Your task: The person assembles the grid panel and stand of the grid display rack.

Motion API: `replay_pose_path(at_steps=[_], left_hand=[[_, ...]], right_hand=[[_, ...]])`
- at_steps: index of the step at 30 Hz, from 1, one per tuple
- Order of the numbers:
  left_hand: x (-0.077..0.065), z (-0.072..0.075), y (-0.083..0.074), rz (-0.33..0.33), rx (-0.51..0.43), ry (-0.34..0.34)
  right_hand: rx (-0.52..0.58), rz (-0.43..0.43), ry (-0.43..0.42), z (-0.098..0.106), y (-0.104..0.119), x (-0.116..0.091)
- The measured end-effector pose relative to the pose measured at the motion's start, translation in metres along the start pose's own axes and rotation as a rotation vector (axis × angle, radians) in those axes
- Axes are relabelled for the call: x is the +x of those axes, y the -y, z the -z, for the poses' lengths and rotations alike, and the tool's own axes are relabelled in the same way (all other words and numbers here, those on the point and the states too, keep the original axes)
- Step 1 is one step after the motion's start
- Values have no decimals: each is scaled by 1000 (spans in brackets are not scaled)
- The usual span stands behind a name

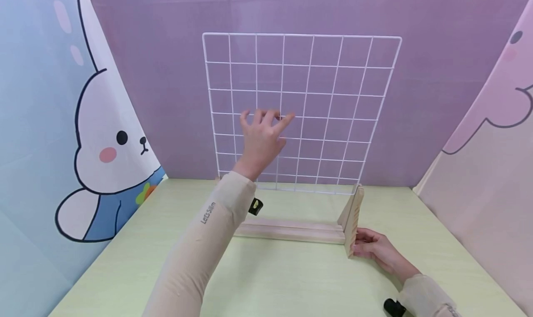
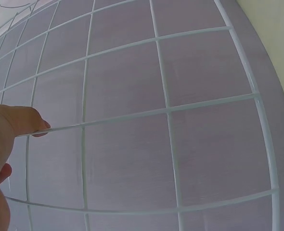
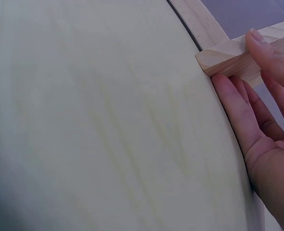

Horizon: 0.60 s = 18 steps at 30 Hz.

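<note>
A white wire grid panel (image 1: 306, 93) stands upright, leaning back, in a pale wooden stand. The stand has a long base bar (image 1: 291, 233) and a triangular side piece (image 1: 352, 220) at its right end. My left hand (image 1: 263, 139) grips the panel left of its middle, fingers bent at a horizontal wire; in the left wrist view a fingertip (image 2: 43, 129) lies over that wire. Low at the right, my right hand (image 1: 376, 247) holds the front end of the side piece. In the right wrist view its thumb (image 3: 272, 55) presses the wood, with fingers along the other side.
The pale green tabletop (image 1: 270, 275) lies under the stand. A purple cloth backdrop (image 1: 166, 99) hangs behind the panel, and a rabbit-print cloth (image 1: 96, 169) closes off the left. Another printed cloth (image 1: 491, 192) stands at the right. Black wrist cameras (image 1: 256, 206) sit at both sleeves.
</note>
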<state>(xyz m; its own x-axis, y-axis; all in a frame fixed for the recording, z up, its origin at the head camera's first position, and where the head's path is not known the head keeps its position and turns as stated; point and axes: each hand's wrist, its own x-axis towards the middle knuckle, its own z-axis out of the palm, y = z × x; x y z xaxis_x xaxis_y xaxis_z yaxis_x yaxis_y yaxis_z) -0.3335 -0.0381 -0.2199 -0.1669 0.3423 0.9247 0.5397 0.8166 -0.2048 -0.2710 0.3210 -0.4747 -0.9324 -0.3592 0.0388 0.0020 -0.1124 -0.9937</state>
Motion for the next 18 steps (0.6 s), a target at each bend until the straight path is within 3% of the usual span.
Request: replay_pose_path(at_steps=[18], left_hand=[[-16,-10,-4,3,-25,27]], right_hand=[[-2,-15,7,2,4,-2]])
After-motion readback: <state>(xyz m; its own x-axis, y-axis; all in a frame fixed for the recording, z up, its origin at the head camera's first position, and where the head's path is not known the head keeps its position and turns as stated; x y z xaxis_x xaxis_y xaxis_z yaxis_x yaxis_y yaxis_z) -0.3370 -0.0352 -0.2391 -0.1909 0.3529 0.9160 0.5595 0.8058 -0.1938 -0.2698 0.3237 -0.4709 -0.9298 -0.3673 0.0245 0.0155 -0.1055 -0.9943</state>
